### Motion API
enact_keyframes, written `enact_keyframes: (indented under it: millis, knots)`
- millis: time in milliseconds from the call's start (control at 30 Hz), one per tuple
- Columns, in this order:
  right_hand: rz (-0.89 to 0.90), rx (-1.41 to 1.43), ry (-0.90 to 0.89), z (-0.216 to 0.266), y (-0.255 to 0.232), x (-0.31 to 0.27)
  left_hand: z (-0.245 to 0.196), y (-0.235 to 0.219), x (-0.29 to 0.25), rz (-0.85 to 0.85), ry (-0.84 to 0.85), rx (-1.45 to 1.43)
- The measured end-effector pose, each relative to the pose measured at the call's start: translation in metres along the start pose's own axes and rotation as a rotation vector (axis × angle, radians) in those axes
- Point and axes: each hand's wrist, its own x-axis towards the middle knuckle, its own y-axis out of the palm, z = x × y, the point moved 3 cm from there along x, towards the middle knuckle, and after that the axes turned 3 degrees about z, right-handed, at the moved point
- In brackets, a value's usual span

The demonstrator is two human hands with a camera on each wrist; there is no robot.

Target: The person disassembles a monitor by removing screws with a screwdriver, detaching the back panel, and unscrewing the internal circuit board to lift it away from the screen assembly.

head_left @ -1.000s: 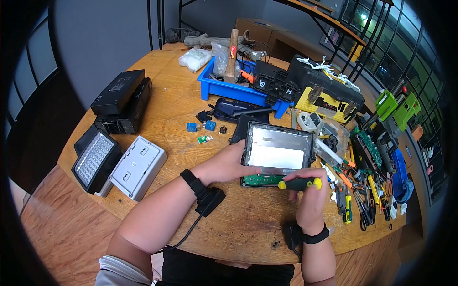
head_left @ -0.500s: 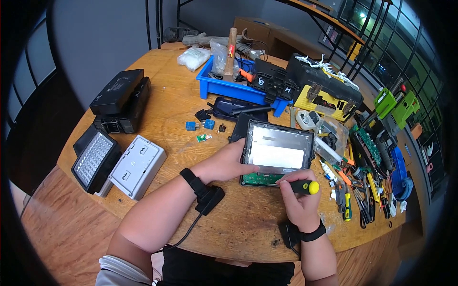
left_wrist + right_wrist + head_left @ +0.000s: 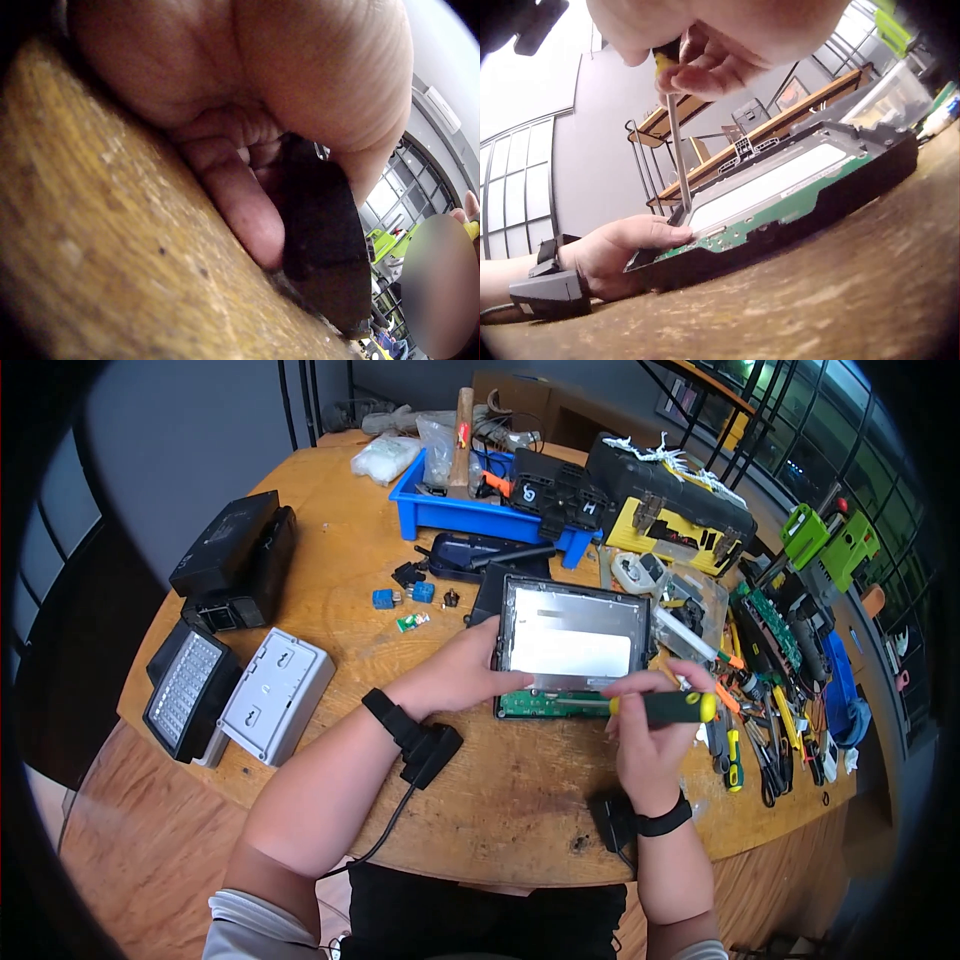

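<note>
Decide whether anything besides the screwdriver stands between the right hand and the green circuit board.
Nothing visible does: the right hand holds the screwdriver, its shaft reaching over the board. The left hand holds the case from the left.

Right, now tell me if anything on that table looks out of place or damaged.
I see no plain damage or spill. Two spots look untidy: the tools on the right lie in a jumbled heap rather than sorted, and ragged white strands sprawl over the black-and-yellow toolbox like loose scrap.
</note>
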Motion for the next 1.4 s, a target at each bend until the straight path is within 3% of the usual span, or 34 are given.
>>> enact_keyframes:
  millis: [67,133,300,500,667,800,1400]
  knots:
    - [0.012,0.027,-0.034,0.003,-0.001,0.003,0.007,-0.001,0.004,-0.023,0.107,0.052]
    - [0.003,0.180,-0.053,0.002,-0.001,0.004,0.008,0.001,0.003,-0.018,0.095,0.015]
    - [0.029,0.193,-0.130,0.000,0.003,0.005,0.003,0.003,0.001,-0.011,0.169,-0.154]
    - [0.049,0.222,-0.090,0.003,0.000,0.003,0.005,0.002,0.002,0.006,0.115,-0.204]
    - [0.120,0.045,0.001,0.008,0.001,0.000,0.002,0.001,0.000,-0.013,0.101,-0.192]
    - [0.107,0.044,-0.042,0.005,0.002,0.001,-0.002,-0.001,-0.003,-0.007,0.009,-0.150]
    - [0.126,0.064,-0.034,0.005,0.005,0.000,-0.005,-0.002,-0.002,-0.018,0.006,-0.108]
